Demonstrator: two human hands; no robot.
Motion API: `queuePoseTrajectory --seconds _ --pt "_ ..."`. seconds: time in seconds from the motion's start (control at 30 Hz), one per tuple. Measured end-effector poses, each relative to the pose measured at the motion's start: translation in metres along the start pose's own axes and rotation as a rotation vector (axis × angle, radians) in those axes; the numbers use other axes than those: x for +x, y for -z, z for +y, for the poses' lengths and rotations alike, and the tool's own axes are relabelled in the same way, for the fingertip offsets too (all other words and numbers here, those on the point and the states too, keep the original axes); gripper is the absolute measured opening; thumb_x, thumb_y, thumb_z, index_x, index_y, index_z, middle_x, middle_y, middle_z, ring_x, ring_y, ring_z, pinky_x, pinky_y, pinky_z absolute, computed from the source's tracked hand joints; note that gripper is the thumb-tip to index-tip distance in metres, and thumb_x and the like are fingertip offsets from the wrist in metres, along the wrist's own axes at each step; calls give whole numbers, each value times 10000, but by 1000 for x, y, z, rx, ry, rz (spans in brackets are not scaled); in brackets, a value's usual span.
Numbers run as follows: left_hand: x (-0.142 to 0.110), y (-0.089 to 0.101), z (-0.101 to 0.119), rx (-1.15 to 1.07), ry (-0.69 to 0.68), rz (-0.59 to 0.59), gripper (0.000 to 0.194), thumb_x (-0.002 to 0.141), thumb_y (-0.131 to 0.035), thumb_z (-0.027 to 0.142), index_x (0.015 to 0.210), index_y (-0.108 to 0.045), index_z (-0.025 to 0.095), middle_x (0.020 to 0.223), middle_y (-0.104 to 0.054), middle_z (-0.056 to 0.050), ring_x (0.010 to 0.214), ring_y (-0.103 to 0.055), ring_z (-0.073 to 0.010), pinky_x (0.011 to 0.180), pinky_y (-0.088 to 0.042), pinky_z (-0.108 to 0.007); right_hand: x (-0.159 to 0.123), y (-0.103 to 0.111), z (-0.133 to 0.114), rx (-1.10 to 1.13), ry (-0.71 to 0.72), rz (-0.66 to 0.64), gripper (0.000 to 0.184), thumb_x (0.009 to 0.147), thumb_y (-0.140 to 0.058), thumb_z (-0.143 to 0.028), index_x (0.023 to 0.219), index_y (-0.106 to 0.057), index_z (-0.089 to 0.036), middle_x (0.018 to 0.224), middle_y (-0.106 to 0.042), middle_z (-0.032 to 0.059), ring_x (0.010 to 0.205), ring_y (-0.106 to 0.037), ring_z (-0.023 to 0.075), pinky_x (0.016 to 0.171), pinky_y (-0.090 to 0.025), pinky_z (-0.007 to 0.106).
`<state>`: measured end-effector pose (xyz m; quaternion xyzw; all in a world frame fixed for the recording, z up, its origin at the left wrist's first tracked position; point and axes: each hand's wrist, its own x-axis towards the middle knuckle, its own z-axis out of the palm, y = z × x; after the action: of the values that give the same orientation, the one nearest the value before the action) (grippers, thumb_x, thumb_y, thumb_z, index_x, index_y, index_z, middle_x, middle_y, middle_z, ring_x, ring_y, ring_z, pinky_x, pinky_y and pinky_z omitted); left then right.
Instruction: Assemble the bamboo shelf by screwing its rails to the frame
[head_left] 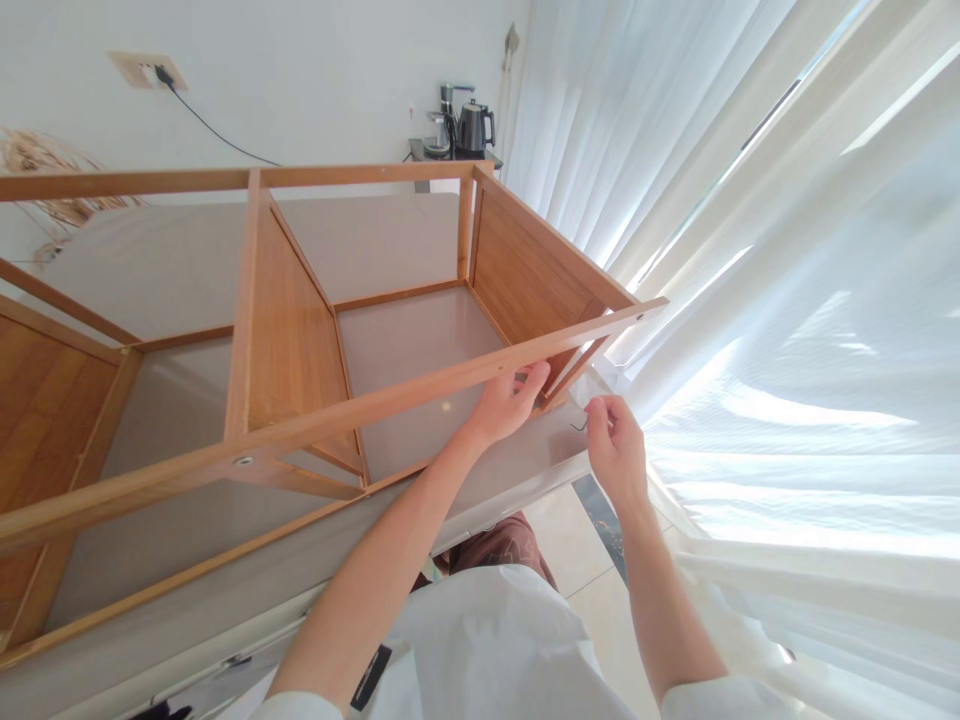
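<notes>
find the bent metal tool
The bent metal tool is right of centre in the head view, held by the right hand, below the wooden frame's right end.

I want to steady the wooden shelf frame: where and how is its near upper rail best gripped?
Probably on the bare stretch of the near upper rail between the middle crossbar and the left hand, coming from the near side and wrapping it from above and below. The rail is long, narrow and raised off the grey tabletop, with open space beneath that stretch.

Greyish tbl carries 1 lg wdn shelf frame lying directly on top.
</notes>
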<state>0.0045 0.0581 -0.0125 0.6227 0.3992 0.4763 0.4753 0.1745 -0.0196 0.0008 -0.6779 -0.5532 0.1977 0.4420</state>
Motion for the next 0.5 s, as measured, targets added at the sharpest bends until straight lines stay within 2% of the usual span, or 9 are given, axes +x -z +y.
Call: queuePoseTrajectory --seconds 0.07,0.13,0.3,0.37,0.47,0.5 --pt "2 1 -6 22 2 29 331 1056 -462 430 1155 -652 178 1205 -716 -112 1103 -690 -214 855 -573 -313 2 0 0 46 42 -2 371 1042 -423 -521 856 -565 -234 811 -645 17 765 -617 178 758 -491 313" --pt "5 2 -12 58 9 52 287 1057 -458 371 1148 -642 171 1180 -721 -114 1076 -703 -207 840 -577 -302 7 -3 3 87 58 -12 350 1057 -381 -500 916 -560 -234 794 -629 7 751 -611 173 749 -485 311" --pt "1 11 -9 230 25 93 166 999 -524 231 1106 -632 165 1095 -722 -106 963 -703 -200 796 -572 -310 14 -7 6 9 23 -118 285 1035 -380 -426 1097 -589 -244 610 -450 -71 554 -501 163 589 -397 291" --pt "-10 19 2 304 6 57 148 970 -565 209 1089 -649 184 1072 -726 -84 946 -700 -207 835 -567 -344 14 -7 1 -90 43 -161 261 996 -474 -439 1127 -603 -254 588 -383 -92 527 -471 155 586 -373 285" --pt "-38 34 19 445 -37 -55 156 920 -671 246 1075 -681 233 1119 -719 -51 1026 -687 -241 931 -544 -396 12 -10 -7 -205 48 -183 397 910 -619 -549 1166 -595 -247 563 -302 -118 503 -428 144 599 -360 276" --pt "-48 39 24 564 -57 -101 159 944 -648 265 1099 -673 243 1140 -709 -47 1054 -676 -245 933 -543 -403 13 -13 -10 -232 37 -182 430 894 -633 -590 1140 -605 -239 550 -298 -121 500 -421 143 602 -355 276"
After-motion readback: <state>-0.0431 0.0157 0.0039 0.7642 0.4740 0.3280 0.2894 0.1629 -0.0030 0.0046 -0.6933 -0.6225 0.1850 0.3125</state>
